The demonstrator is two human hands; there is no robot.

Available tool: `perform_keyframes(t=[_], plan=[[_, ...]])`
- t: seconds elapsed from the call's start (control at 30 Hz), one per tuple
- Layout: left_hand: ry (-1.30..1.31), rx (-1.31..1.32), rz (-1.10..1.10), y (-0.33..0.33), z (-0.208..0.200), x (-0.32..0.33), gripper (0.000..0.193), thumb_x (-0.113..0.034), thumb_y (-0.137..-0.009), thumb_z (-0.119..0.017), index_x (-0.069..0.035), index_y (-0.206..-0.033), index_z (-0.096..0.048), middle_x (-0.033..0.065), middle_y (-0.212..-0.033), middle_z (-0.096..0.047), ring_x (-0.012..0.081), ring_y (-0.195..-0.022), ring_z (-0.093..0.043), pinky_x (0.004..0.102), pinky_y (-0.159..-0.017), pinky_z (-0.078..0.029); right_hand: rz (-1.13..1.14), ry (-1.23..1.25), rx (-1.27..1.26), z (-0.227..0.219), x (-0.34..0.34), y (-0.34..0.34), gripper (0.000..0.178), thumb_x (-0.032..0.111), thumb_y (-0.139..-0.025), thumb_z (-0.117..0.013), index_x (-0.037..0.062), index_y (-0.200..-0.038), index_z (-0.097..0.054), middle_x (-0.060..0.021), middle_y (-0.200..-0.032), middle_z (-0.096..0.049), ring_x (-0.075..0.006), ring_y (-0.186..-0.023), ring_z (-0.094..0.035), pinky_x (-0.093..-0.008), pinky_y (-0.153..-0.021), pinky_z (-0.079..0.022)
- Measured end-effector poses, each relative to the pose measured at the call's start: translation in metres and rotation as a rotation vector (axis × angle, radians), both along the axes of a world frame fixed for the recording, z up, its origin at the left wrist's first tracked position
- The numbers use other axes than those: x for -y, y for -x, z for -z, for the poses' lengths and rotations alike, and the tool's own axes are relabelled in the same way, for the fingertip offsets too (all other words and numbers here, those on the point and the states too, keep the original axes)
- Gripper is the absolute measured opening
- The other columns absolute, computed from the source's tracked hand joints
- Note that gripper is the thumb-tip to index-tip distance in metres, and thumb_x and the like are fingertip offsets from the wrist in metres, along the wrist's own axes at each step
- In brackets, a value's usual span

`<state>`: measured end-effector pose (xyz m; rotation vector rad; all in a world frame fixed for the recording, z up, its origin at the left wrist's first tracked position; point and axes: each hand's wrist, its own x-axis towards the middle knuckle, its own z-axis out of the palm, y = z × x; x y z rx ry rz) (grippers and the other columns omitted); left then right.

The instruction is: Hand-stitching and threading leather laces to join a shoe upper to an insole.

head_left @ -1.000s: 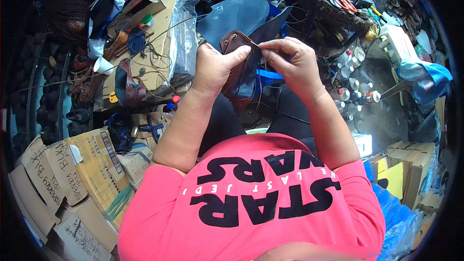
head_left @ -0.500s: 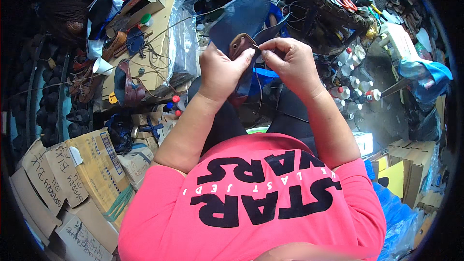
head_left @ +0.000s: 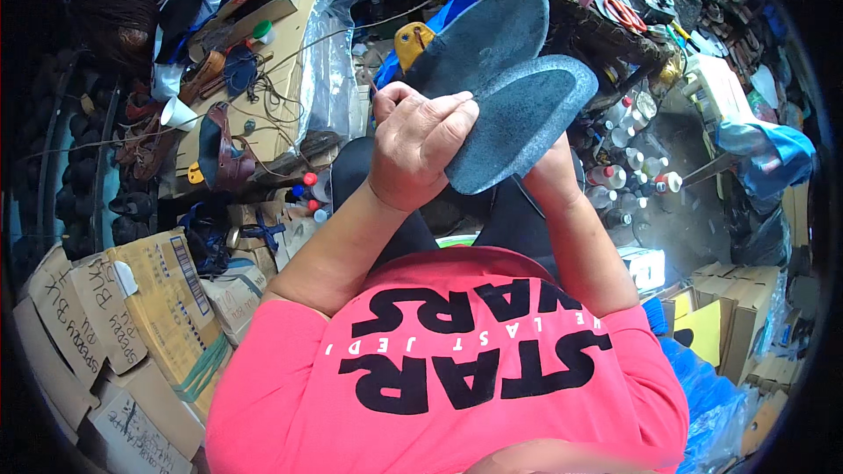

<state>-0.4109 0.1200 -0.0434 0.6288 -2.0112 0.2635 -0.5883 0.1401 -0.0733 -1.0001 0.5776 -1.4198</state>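
Observation:
Two large, dark grey-blue shoe pieces, oval like soles, are held up over my lap. The nearer piece point(head_left: 518, 123) is tilted, with a paler rim, and overlaps the farther piece point(head_left: 492, 35). My left hand point(head_left: 421, 145) has its fingers curled, pinching the nearer piece at its left edge. Behind that piece is my right hand point(head_left: 550, 177); its fingers are hidden. A yellow leather part point(head_left: 413, 44) with a dark lace hole sticks out at the left of the farther piece.
On the left, cardboard point(head_left: 263, 114) bears tangled laces, a white cup point(head_left: 178, 114) and a brown shoe upper point(head_left: 230, 147). Boxes point(head_left: 162, 298) stand at the lower left. Several bottles point(head_left: 628, 167) stand to the right, below a cluttered tool bench point(head_left: 606, 44).
The shoe pieces have been turned over, so their broad dark faces now show and the brown eyelet part is hidden. My right hand has moved from the lace to behind the nearer piece.

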Motion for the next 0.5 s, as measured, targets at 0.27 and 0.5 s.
perform_keyframes(t=[0.27,0.5], plan=[[-0.04,-0.077,0.002,0.006,0.003,0.0,0.028,-0.011,-0.071,-0.066,-0.008,-0.098,-0.063,0.0041,-0.097,-0.067,0.02,-0.079,-0.06,0.0383,-0.076,-0.037,-0.027,-0.107,0.07,0.009,-0.001,-0.005,0.016,0.005,-0.087,-0.06,0.0031,-0.101,-0.066,-0.0022,-0.093,-0.068,-0.0074,-0.077,-0.06,-0.0228,-0.07,-0.047],[-0.083,-0.135,-0.011,0.012,0.004,0.001,0.029,-0.017,-0.073,-0.074,-0.008,-0.097,-0.06,0.005,-0.092,-0.068,0.0194,-0.081,-0.065,0.035,-0.075,-0.042,-0.086,-0.153,0.245,0.024,0.002,-0.008,0.019,0.006,-0.087,-0.06,0.0046,-0.105,-0.064,-0.002,-0.095,-0.067,-0.0074,-0.077,-0.058,-0.0216,-0.07,-0.044]])
